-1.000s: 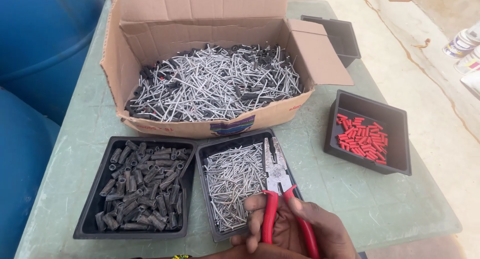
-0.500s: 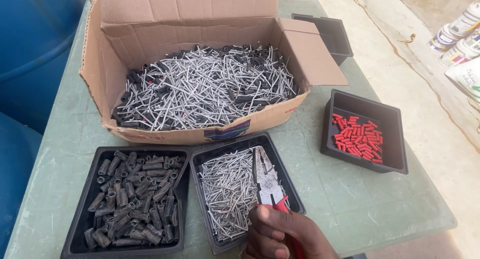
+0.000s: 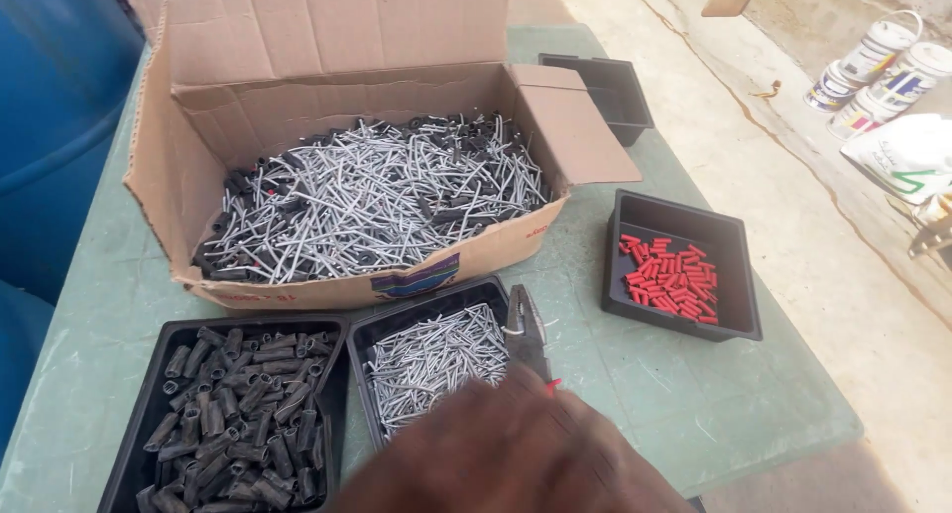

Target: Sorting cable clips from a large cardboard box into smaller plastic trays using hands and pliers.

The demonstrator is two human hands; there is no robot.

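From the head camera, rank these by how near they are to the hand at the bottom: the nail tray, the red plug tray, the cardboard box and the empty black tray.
Which hand this is cannot be told.
1. Nail tray, right beside it, partly under it.
2. Red plug tray, off to the right.
3. Cardboard box, beyond the nail tray; too close to the red plug tray to call.
4. Empty black tray, far right corner.

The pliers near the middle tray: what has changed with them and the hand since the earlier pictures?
The hand has slid forward over the pliers, now hiding the red handles that showed before; only the metal tip sticks out, at the nail tray. Which hand it is cannot be told. The cardboard box and the other trays stayed put.
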